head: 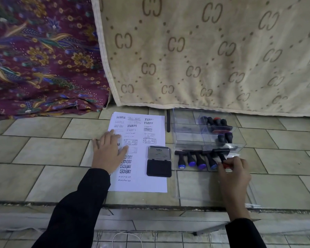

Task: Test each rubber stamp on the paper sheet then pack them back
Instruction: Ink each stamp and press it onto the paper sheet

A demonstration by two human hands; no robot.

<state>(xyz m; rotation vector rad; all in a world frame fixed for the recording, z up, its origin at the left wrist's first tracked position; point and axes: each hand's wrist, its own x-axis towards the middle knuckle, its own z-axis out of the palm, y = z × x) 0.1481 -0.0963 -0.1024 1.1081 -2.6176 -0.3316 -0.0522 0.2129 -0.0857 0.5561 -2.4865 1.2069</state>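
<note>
Tiled floor (43, 151); left hand (108, 151) flat on paper sheet (147, 183); right hand (234, 172) pinches red-handled stamp (222, 156).

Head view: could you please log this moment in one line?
left hand flat on paper sheet | right hand gripping red-tipped stamp | ink pad open

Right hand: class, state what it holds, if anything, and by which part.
The right hand pinches a stamp by the red end of its handle. The left hand lies flat on the paper, holding nothing.
</note>
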